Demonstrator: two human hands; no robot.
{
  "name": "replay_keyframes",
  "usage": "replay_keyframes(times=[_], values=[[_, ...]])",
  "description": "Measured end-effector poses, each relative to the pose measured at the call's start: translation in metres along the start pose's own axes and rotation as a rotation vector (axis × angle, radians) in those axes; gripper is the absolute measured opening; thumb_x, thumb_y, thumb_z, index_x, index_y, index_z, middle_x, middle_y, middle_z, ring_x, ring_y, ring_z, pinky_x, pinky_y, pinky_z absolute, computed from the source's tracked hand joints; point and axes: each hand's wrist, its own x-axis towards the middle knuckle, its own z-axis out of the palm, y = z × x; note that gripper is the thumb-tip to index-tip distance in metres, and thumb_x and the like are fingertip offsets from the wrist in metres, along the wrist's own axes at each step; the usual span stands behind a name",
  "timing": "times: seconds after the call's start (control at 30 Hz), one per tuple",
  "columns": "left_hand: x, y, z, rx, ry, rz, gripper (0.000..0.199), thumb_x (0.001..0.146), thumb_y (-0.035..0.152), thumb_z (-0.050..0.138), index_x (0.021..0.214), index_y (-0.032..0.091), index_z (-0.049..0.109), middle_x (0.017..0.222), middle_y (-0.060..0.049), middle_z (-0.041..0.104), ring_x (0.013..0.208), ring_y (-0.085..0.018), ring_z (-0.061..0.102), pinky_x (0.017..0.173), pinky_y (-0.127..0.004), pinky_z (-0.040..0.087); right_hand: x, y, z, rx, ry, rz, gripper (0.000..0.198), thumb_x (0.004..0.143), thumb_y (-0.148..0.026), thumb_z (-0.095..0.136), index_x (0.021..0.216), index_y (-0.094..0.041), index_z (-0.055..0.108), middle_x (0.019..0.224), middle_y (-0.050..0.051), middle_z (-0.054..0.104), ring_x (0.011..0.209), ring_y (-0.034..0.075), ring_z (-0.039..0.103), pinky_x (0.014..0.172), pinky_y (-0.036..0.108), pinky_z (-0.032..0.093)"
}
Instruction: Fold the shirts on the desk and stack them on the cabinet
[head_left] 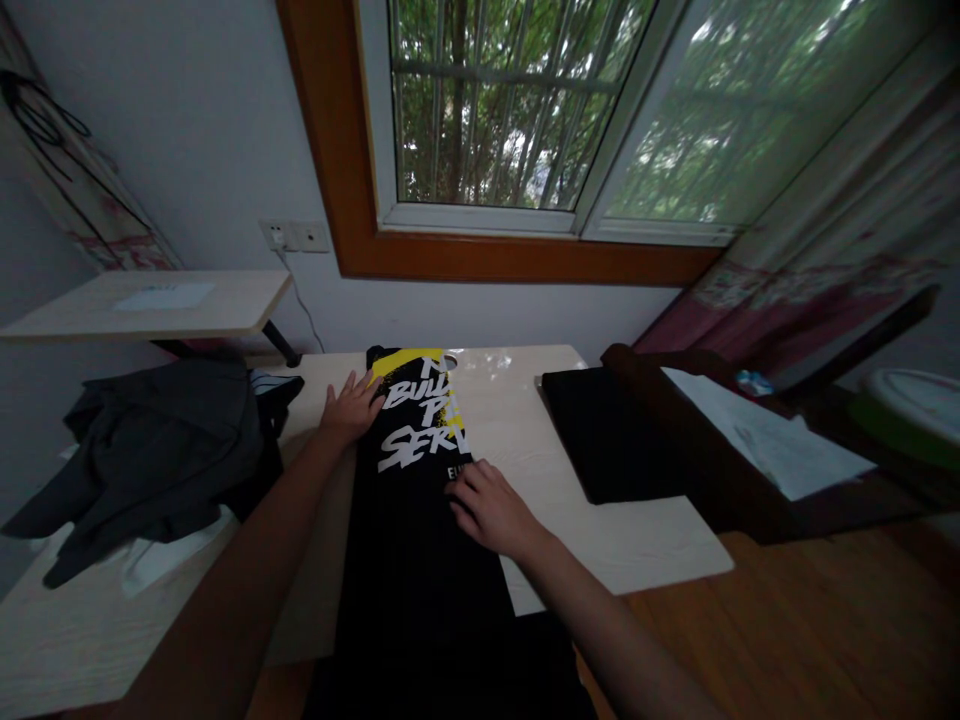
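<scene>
A black T-shirt (420, 540) with white lettering and a yellow print lies in a long folded strip on the pale table (502, 400), its near end running down past the front edge. At its upper left edge, my left hand (351, 408) rests with the fingers spread on the cloth. My right hand (491, 505) lies on the right edge below the lettering, fingers slightly bent and touching the fabric. Whether those fingers pinch any cloth is unclear. To the right sits a flat, neatly folded black item (607, 435).
Dark crumpled clothes (172, 430) are heaped at the left, under a raised shelf (150, 305). A dark brown piece of furniture (720, 480) with a white sheet (765, 430) stands at the right. A window (525, 110) is in the wall behind.
</scene>
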Motion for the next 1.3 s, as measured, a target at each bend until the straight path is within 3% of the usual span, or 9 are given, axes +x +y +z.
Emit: replay_keyframes(times=[0.23, 0.43, 0.6, 0.8, 1.1, 1.3], values=[[-0.021, -0.011, -0.004, -0.037, 0.138, -0.044, 0.056, 0.1, 0.041, 0.038, 0.153, 0.024, 0.041, 0.16, -0.012, 0.041, 0.148, -0.032, 0.035, 0.122, -0.054, 0.019, 0.0, -0.001, 0.0, 0.001, 0.002, 0.008, 0.023, 0.096, -0.026, 0.058, 0.118, -0.023, 0.062, 0.106, 0.009, 0.058, 0.104, 0.027, 0.049, 0.092, 0.042, 0.044], [-0.055, -0.01, -0.013, -0.093, 0.288, -0.067, 0.048, 0.095, 0.039, 0.044, 0.135, 0.015, 0.056, 0.122, -0.017, 0.064, 0.12, -0.031, 0.055, 0.109, -0.044, 0.039, 0.001, -0.001, 0.0, 0.024, 0.001, 0.019, 0.023, 0.095, -0.025, 0.058, 0.117, -0.023, 0.062, 0.105, 0.009, 0.057, 0.104, 0.026, 0.048, 0.093, 0.042, 0.044], [-0.074, -0.004, -0.018, -0.174, 0.2, -0.126, 0.045, 0.086, 0.03, 0.055, 0.129, 0.018, 0.058, 0.102, -0.009, 0.07, 0.102, -0.027, 0.061, 0.103, -0.042, 0.041, 0.001, -0.002, 0.0, 0.032, 0.012, 0.017, 0.023, 0.095, -0.024, 0.057, 0.118, -0.023, 0.062, 0.104, 0.009, 0.058, 0.103, 0.027, 0.048, 0.093, 0.043, 0.044], [-0.081, 0.01, -0.019, -0.156, 0.16, -0.099, 0.055, 0.083, 0.036, 0.064, 0.135, 0.019, 0.054, 0.103, -0.007, 0.072, 0.101, -0.028, 0.061, 0.099, -0.042, 0.042, 0.0, -0.001, 0.002, 0.025, 0.015, 0.013, 0.022, 0.095, -0.024, 0.057, 0.117, -0.022, 0.062, 0.104, 0.009, 0.057, 0.103, 0.026, 0.048, 0.093, 0.042, 0.044], [-0.084, 0.015, -0.022, -0.169, 0.147, -0.096, 0.055, 0.084, 0.031, 0.061, 0.138, 0.02, 0.053, 0.087, -0.003, 0.07, 0.092, -0.027, 0.059, 0.085, -0.037, 0.045, 0.001, -0.003, -0.001, 0.031, 0.021, 0.015, 0.023, 0.096, -0.024, 0.056, 0.117, -0.023, 0.062, 0.105, 0.009, 0.057, 0.103, 0.026, 0.048, 0.092, 0.042, 0.044], [-0.084, 0.015, -0.024, -0.121, 0.121, -0.169, 0.045, 0.082, 0.027, 0.058, 0.127, 0.021, 0.058, 0.08, -0.002, 0.067, 0.089, -0.026, 0.059, 0.082, -0.036, 0.045, 0.0, -0.002, -0.001, 0.039, 0.024, 0.016, 0.024, 0.095, -0.023, 0.057, 0.118, -0.023, 0.063, 0.104, 0.009, 0.058, 0.103, 0.026, 0.048, 0.092, 0.042, 0.044]])
